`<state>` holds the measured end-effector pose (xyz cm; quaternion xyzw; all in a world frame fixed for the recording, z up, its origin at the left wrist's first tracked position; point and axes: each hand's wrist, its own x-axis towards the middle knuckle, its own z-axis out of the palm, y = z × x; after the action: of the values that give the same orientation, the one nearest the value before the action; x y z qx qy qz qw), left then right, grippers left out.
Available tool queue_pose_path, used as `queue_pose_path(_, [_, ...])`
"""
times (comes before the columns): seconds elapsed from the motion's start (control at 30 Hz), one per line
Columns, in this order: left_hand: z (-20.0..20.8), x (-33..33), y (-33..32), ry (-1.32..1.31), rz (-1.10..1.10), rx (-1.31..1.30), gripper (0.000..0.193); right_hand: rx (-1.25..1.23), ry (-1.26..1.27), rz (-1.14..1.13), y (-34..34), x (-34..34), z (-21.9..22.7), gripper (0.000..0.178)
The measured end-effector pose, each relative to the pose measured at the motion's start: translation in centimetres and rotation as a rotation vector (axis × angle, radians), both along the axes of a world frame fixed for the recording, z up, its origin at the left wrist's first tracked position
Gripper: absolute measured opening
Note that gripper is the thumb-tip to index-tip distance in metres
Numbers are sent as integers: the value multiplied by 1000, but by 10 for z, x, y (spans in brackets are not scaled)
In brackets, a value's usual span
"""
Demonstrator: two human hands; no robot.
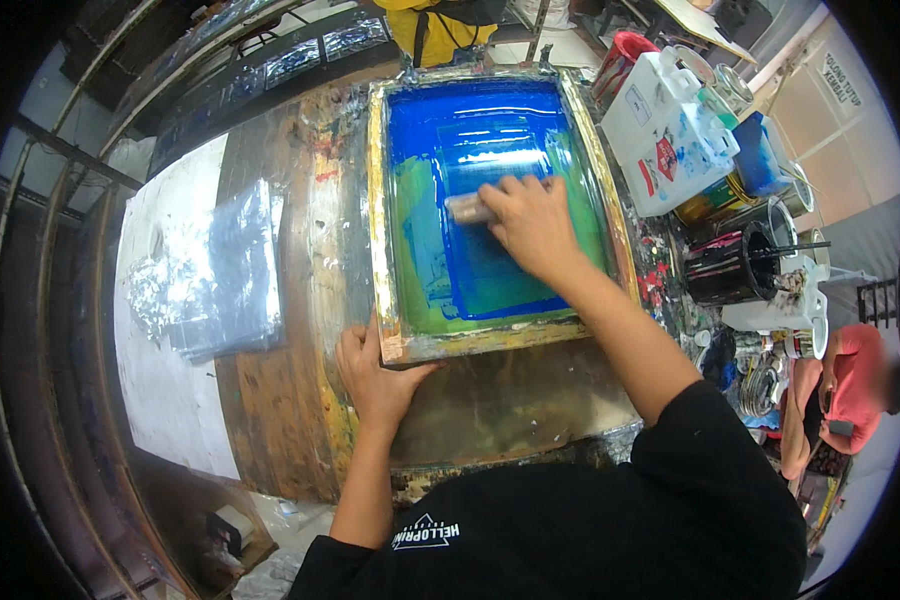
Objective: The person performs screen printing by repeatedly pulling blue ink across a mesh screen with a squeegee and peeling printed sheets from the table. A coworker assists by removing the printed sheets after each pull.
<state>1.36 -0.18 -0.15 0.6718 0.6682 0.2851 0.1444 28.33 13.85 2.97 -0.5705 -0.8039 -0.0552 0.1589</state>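
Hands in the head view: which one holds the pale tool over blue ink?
The right hand, which grips the pale tool inside the frame; the left hand is at the frame's near left corner instead.

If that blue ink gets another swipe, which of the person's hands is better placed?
Probably the right: the right hand already grips the brown bar over the blue ink, while the left hand is at the frame's near left corner.

Room between frame [378, 200] and plastic [232, 275]; white jug [660, 140] blocks right
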Motion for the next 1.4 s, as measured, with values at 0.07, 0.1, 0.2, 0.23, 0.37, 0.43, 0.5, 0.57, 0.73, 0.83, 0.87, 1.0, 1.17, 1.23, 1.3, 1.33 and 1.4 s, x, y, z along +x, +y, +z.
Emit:
queue_pose_path(0.07, [-1,-1,0,-6,8,25,83,-10,-19,-17,31,2,0,37])
queue_pose_path(0.1, [-2,-2,0,-10,11,41,82,-44,-43,-31,46,3,4,35])
queue_pose_path(0.2, [-6,-4,-2,-7,-35,84,118,-250,-98,-11,92,11,31,33])
queue_pose_path(0.23, [-9,-5,-3,-14,-38,98,120,-347,-125,-1,106,14,40,33])
queue_pose_path(0.37, [-19,-6,-6,-137,-51,153,124,-338,-40,31,147,20,54,37])
queue_pose_path(0.43, [-23,-6,-6,-209,-57,160,122,-222,-100,20,151,15,44,39])
queue_pose_path(0.5, [-24,-6,-7,-308,-66,166,117,-177,-79,13,143,11,33,38])
queue_pose_path(0.57, [-23,-5,-8,-267,-64,186,115,-149,-127,-32,127,7,26,39])
queue_pose_path(0.73, [-22,-4,-10,-237,-52,204,112,-134,-132,-9,44,7,34,33])
queue_pose_path(0.83, [-24,-6,-8,-250,-49,192,111,-68,-75,33,-26,5,40,33])
queue_pose_path(0.87, [-24,-6,-7,-278,-58,184,110,-133,-68,40,-46,4,45,36])
queue_pose_path(1.0, [-4,4,-5,-491,-66,143,98,-189,-31,37,-110,-2,79,44])
queue_pose_path(1.17, [67,32,16,-858,-118,344,78,238,58,46,-105,-5,142,58])
queue_pose_path(1.23, [88,39,37,-825,-72,530,76,423,76,41,-69,-3,165,62])
queue_pose_path(1.3, [90,44,48,-698,-70,491,73,513,64,44,-41,-1,189,65])
queue_pose_path(1.33, [84,46,53,-656,-78,499,72,524,56,44,-31,-2,201,65])
queue_pose_path(1.4, [58,53,48,-211,-18,124,70,487,40,42,-21,-3,219,65])
